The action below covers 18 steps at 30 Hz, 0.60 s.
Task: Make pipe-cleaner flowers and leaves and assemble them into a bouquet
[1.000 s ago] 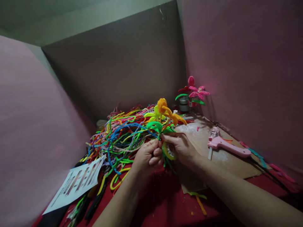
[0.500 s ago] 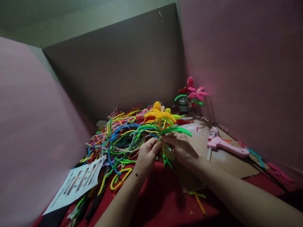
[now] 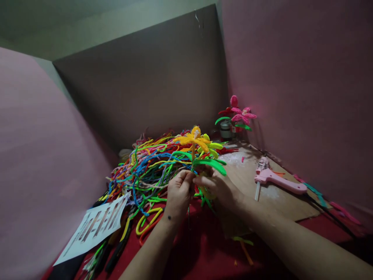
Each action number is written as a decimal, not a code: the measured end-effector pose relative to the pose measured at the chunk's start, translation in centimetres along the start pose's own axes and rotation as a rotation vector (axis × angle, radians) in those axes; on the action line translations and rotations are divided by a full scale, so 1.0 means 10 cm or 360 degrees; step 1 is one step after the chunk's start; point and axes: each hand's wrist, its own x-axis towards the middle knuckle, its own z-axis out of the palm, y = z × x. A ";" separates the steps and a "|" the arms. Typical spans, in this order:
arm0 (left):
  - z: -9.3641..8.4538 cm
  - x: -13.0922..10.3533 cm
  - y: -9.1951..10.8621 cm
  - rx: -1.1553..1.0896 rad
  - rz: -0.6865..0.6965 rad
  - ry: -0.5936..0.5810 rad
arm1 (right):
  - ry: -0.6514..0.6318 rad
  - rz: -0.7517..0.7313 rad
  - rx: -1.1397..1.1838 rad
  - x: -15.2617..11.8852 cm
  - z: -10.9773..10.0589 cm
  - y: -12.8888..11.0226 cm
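Between my hands stands an upright pipe-cleaner flower with orange-yellow petals, a pale centre and green leaves on its stem. My left hand pinches the stem low down, below the leaves. My right hand is closed at the same stem, its fingertips close against the left ones; part of them is hidden under a green leaf. Just behind is a yellow-green pipe-cleaner flower, partly covered by the orange one and my right hand.
A heap of coloured pipe cleaners lies behind my hands. On the right, a pink glue gun rests on a brown board. Pink flowers stand at the back beside a grey container. A printed sheet lies left.
The orange flower has turned and tipped a little, so its pale centre now faces me more. Its right leaf has swung down and inward. My right hand has shifted slightly left.
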 end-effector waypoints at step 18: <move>-0.02 0.00 0.06 -0.0150 -0.0168 -0.0142 | 0.0112 -0.0083 0.0369 0.09 -0.03 0.18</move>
